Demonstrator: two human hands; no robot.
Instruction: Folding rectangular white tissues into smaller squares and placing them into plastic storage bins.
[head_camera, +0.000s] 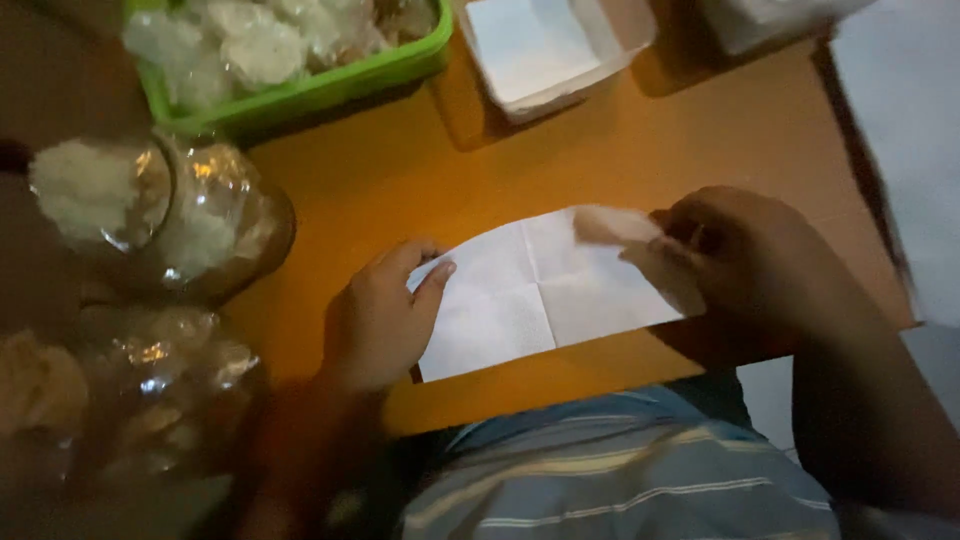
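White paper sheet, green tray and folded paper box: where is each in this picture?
white paper sheet (520, 295), head view, its creased middle.
green tray (300, 92), head view, its front rim.
folded paper box (545, 45), head view, its inner floor.
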